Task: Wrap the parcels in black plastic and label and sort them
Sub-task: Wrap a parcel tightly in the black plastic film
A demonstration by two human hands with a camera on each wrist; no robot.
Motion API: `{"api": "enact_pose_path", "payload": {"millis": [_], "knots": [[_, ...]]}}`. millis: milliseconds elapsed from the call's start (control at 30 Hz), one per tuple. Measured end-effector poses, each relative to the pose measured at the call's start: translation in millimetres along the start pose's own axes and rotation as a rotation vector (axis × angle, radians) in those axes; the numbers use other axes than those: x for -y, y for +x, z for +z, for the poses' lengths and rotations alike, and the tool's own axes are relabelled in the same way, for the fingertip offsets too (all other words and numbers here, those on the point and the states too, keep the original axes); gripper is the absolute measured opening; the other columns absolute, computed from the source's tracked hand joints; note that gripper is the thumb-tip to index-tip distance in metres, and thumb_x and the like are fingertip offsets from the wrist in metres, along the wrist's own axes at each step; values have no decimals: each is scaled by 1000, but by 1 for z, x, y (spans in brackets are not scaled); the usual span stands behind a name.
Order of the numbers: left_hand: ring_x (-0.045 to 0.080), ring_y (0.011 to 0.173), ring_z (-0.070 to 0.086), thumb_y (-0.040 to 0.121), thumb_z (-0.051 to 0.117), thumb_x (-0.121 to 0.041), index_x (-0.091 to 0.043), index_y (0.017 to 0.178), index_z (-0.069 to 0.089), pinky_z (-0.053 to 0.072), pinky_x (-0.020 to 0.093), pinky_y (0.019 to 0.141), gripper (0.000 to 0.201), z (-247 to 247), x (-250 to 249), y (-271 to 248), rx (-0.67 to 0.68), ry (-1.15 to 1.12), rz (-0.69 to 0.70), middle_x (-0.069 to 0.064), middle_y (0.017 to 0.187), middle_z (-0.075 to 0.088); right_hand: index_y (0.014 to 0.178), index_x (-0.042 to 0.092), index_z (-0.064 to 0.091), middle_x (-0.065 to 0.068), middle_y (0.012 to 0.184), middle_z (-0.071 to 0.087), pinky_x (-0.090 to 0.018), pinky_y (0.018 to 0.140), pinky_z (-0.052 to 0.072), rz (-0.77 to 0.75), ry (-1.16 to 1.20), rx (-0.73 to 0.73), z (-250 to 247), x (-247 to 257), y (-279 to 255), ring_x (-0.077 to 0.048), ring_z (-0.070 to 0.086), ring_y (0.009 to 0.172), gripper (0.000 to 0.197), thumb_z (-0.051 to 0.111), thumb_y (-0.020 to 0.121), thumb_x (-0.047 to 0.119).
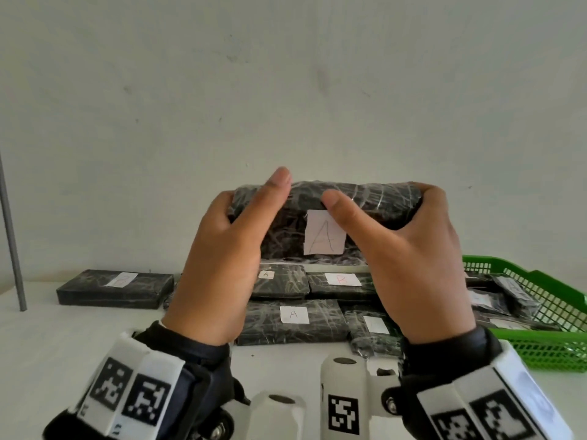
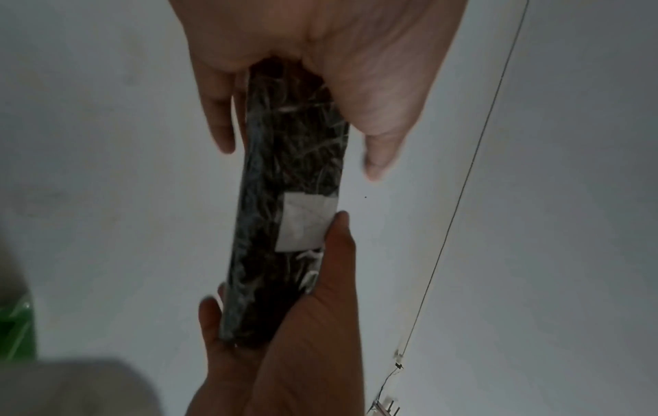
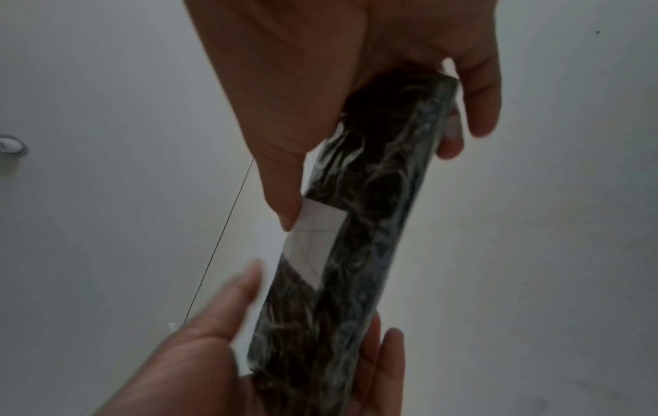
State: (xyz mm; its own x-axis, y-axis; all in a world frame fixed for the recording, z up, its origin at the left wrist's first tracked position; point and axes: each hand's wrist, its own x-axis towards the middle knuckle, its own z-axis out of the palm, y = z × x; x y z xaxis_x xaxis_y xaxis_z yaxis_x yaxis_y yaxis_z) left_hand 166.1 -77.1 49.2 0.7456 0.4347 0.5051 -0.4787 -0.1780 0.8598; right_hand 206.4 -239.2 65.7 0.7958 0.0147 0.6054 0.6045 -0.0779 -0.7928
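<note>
A parcel [image 1: 286, 230] wrapped in black plastic is held up in the air above the table, with a white label [image 1: 324, 233] marked "A" facing me. My left hand [image 1: 254, 192] grips its left end, fingers behind and thumb raised at the top edge. My right hand [image 1: 378, 201] grips the right end, with its thumb at the label's upper corner. The left wrist view shows the parcel [image 2: 295, 157] edge-on between my left hand's [image 2: 299, 140] fingers and thumb. The right wrist view shows the parcel [image 3: 377, 197] in my right hand [image 3: 370, 180].
Several wrapped, labelled parcels lie on the white table [image 1: 63, 338]: a "B" parcel [image 1: 114, 287] at the left, an "A" parcel [image 1: 279, 322] and another "B" parcel [image 1: 343, 282] in the middle. A green basket [image 1: 508, 260] at the right holds more. A grey pole [image 1: 11, 233] stands at the far left.
</note>
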Motion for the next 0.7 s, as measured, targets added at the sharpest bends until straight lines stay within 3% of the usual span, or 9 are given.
{"api": "enact_pose_path", "payload": {"millis": [100, 200, 267, 367, 433, 467, 533, 600, 700], "knots": [[14, 90, 73, 92, 67, -52, -19, 110, 70, 59, 35, 89, 38, 4, -1, -3, -64, 2, 22, -4, 94, 77, 125, 20, 48, 11, 91, 62, -4, 59, 44, 5, -6, 7, 2, 1, -1, 16, 57, 72, 81, 84, 67, 65], [12, 73, 67, 90, 68, -49, -17, 103, 68, 52, 14, 66, 35, 5, -3, -5, -95, 37, 73, 2, 83, 71, 127, 20, 46, 12, 94, 61, -3, 61, 44, 12, 18, -10, 5, 2, -2, 17, 54, 73, 89, 84, 62, 69], [17, 77, 70, 92, 66, -50, -17, 103, 68, 53, 19, 68, 35, 4, -4, -6, -84, 44, 66, 2, 85, 73, 127, 18, 48, 11, 90, 59, -4, 59, 44, 14, 27, -19, 4, 2, -1, 13, 52, 66, 90, 85, 62, 68], [11, 86, 73, 97, 63, -51, -25, 102, 69, 55, 20, 72, 28, 2, -5, -4, -78, 61, 67, -4, 92, 76, 129, 16, 49, 10, 81, 57, -7, 56, 45, 16, 47, -10, 3, 0, 0, 8, 51, 59, 86, 82, 67, 66], [15, 88, 71, 95, 56, -63, -28, 99, 65, 58, 34, 84, 36, 2, -4, -3, -59, 63, 51, 0, 94, 74, 127, 16, 51, 11, 75, 53, -10, 53, 45, 28, 54, -8, 1, -2, 1, 6, 48, 54, 80, 81, 71, 64], [21, 86, 69, 94, 52, -66, -25, 100, 65, 56, 43, 86, 43, 2, -3, -2, -50, 59, 26, 6, 95, 72, 125, 17, 52, 11, 74, 53, -12, 53, 46, 38, 62, 0, 0, -4, 2, 4, 47, 54, 75, 80, 73, 64], [22, 72, 56, 96, 52, -63, -16, 106, 61, 51, 43, 76, 50, 1, -1, -1, -46, 49, -3, 7, 88, 61, 114, 20, 54, 16, 70, 52, -16, 51, 45, 74, 89, 13, -1, -7, 4, 2, 45, 53, 58, 73, 81, 64], [18, 73, 49, 91, 57, -63, -15, 106, 61, 45, 42, 74, 51, -1, 0, 2, -37, 12, -35, 1, 88, 54, 109, 20, 56, 15, 66, 53, -19, 52, 45, 90, 90, 13, -1, -10, 6, -1, 47, 52, 42, 66, 92, 57], [30, 86, 58, 72, 59, -72, -25, 97, 66, 47, 50, 89, 53, -5, 3, 8, -55, -69, -68, 8, 94, 61, 112, 20, 60, 12, 74, 63, -15, 56, 49, 75, 90, 18, -1, -10, 6, -1, 58, 62, 32, 62, 99, 49]]}}
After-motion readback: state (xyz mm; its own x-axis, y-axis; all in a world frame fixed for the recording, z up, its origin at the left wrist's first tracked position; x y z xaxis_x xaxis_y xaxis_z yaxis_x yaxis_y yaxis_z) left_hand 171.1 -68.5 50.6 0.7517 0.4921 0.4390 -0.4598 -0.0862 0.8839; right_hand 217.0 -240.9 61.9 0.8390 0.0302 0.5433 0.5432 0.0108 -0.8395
